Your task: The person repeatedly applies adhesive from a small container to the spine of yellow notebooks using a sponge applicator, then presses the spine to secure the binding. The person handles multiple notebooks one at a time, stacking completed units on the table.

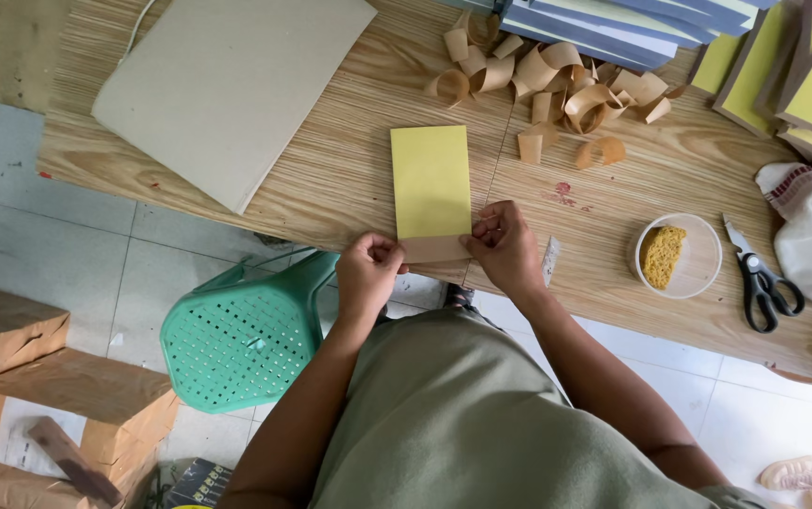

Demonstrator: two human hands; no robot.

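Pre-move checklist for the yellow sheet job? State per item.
1. Yellow sheet lies flat on the table: ok.
2. Left hand pinches the brown strip at the sheet's near left corner: ok.
3. Right hand pinches the near right corner: ok.
4. Strip runs straight along the sheet's near edge: cannot tell, fingers hide both ends.
5. Scissors and sponge dish sit clear of the sheet, right of the hands: ok.
6. Curled brown scraps stay off the sheet: ok.
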